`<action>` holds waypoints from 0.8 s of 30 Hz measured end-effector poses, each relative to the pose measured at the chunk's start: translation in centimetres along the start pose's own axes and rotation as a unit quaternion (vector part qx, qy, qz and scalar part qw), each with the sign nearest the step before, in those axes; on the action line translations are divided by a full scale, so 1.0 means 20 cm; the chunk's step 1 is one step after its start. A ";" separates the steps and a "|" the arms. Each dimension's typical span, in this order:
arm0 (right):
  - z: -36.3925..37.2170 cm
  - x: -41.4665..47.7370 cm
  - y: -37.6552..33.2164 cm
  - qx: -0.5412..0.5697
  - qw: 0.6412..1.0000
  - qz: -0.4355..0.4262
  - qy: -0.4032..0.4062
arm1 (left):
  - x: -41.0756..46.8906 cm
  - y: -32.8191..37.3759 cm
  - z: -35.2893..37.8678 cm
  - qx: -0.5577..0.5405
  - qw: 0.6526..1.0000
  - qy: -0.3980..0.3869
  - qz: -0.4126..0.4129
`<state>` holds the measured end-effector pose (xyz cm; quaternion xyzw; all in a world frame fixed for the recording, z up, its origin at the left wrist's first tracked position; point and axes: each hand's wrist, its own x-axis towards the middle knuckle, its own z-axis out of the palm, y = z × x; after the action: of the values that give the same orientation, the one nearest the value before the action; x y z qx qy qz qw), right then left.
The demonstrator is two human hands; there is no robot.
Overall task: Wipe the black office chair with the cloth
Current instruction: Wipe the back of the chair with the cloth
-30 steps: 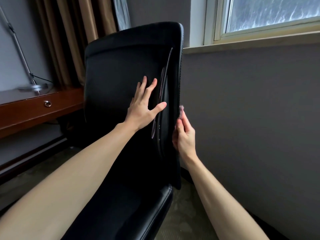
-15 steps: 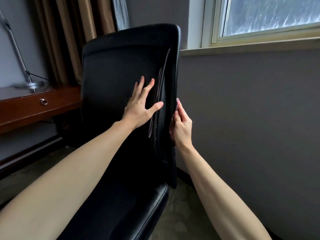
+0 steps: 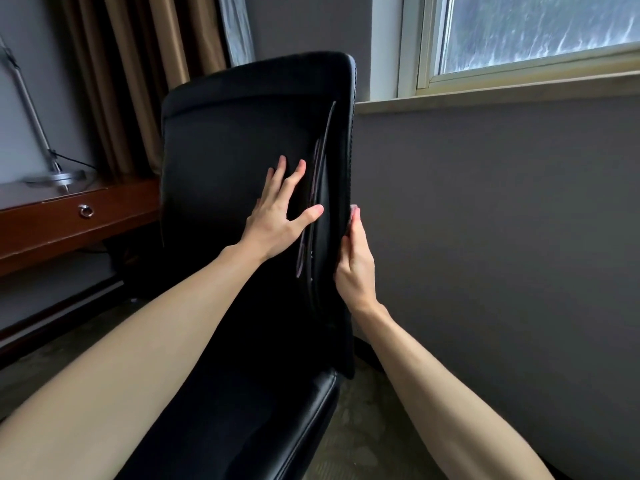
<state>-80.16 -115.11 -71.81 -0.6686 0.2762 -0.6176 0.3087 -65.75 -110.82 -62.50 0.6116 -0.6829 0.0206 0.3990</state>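
Wall (image 3: 502, 220): grey, to the right of the chair (image 3: 235, 161), with a window (image 3: 536, 32) above it.
Chair: black, its backrest (image 3: 214, 209) upright and facing the person, its seat (image 3: 277, 410) below.
Curtain (image 3: 138, 81): brown, behind the chair on its left.
Desk (image 3: 52, 233): wood, left of the chair, with 1 ring pull (image 3: 86, 211) on the drawer. A metal lamp (image 3: 57, 175) stands on it.
Left hand (image 3: 277, 223): palm flat on the front of the backrest, right of centre. The visible fingers are straight and spread, gripping nothing.
Right hand (image 3: 356, 268): at the backrest's right edge, with 1 digit straight up along it. The other fingers are hidden behind the chair, so their grip cannot be told.
Cloth (image 3: 354, 210): only 1 small pale tip shows, at the right fingertip against the backrest's right edge. The rest is hidden behind the chair.
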 end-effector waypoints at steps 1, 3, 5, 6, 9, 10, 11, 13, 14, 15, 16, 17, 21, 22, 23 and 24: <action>0.00 0.05 -0.04 0.001 1.000 -0.007 0.004 | 0.00 0.00 0.00 0.001 1.000 -0.001 -0.001; -0.01 0.13 -0.10 0.007 1.000 -0.013 0.012 | 0.00 0.00 -0.01 -0.001 1.000 -0.002 -0.003; -0.01 0.14 -0.11 0.018 1.000 -0.017 0.012 | 0.00 0.00 -0.01 -0.003 1.000 -0.003 -0.004; -0.01 0.11 -0.09 0.025 0.999 -0.017 0.013 | 0.00 0.00 0.00 -0.002 1.000 -0.005 -0.004; -0.02 -0.02 0.00 0.051 0.998 0.022 0.011 | 0.01 0.01 0.01 -0.001 1.000 -0.001 -0.004; -0.04 -0.06 0.01 0.058 0.998 0.039 0.006 | 0.01 0.01 0.02 -0.001 1.000 0.001 -0.003; -0.06 -0.08 0.02 0.059 0.997 0.056 0.000 | 0.00 0.01 0.02 -0.001 1.000 0.002 -0.003; -0.11 -0.07 0.01 0.055 0.995 0.084 -0.016 | 0.00 0.01 0.02 -0.010 1.000 0.000 -0.005; -0.13 -0.05 -0.01 0.049 0.994 0.099 -0.018 | 0.00 0.01 0.01 -0.019 1.000 -0.001 -0.009; -0.16 -0.03 -0.02 0.035 0.994 0.106 -0.010 | -0.01 0.01 0.00 -0.028 1.000 -0.003 -0.014; -0.18 -0.01 -0.05 0.016 0.994 0.110 0.003 | -0.01 0.02 -0.01 -0.036 0.999 -0.005 -0.018; -0.20 0.01 -0.08 0.000 0.994 0.111 0.018 | -0.02 0.02 -0.02 -0.045 0.999 -0.006 -0.020; -0.28 0.04 -0.23 -0.061 0.993 0.087 0.044 | -0.07 0.05 -0.03 -0.059 0.998 0.012 0.003; -0.30 0.05 -0.27 -0.072 0.994 0.067 0.045 | -0.08 0.06 -0.03 -0.054 0.998 0.028 0.018; -0.31 0.06 -0.30 -0.074 0.995 0.058 0.044 | -0.09 0.08 -0.03 -0.053 0.997 0.046 0.033; -0.32 0.08 -0.34 -0.068 0.995 0.060 0.043 | -0.10 0.10 -0.03 -0.059 0.995 0.067 0.046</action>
<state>-86.49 -112.39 -65.39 -0.6434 0.3703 -0.6057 0.2865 -67.31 -108.41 -62.29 0.5520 -0.6820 0.0391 0.4782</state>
